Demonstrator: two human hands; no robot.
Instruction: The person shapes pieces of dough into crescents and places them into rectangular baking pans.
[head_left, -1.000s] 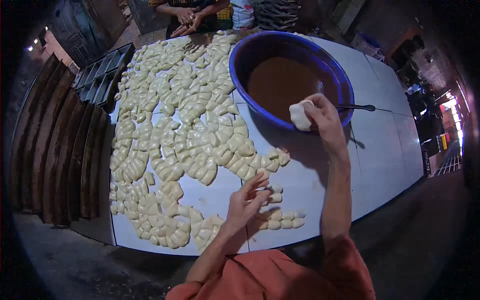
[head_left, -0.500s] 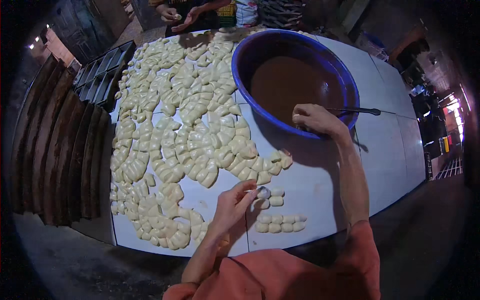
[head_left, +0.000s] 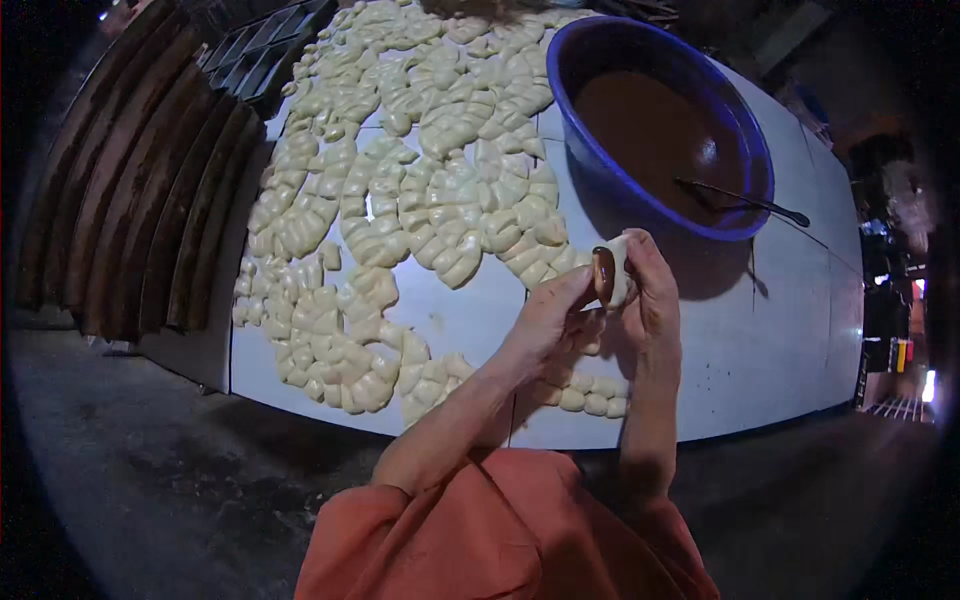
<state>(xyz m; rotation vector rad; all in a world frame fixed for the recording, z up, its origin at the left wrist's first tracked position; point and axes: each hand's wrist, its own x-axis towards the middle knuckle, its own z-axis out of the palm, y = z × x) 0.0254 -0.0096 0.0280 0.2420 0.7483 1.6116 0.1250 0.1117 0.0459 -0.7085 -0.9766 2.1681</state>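
Note:
Above the table's near part, both my hands hold one flattened piece of pale dough point(head_left: 621, 262) with a glossy brown strip of filling on it. My left hand point(head_left: 550, 318) pinches it at its left side, thumb beside the filling. My right hand point(head_left: 654, 290) grips the right side, its fingers partly hidden. Below my hands lie small dough rolls point(head_left: 580, 397) in short rows, partly covered by my wrists. Just beyond stands a large blue basin point(head_left: 572, 120) of brown filling point(head_left: 650, 115), a dark-handled spoon point(head_left: 755, 203) resting in it over the rim.
Many pale dough pieces point(head_left: 440, 215) cover the left and far parts of the white table point(head_left: 770, 330). Dark curved trays point(head_left: 130, 190) stand stacked at the left, with a grey metal rack point(head_left: 265, 50) behind them.
My right hand has come back from the basin's rim to meet my left, which has risen off the table. Brown filling now shows on the dough between them. The whole view has shifted.

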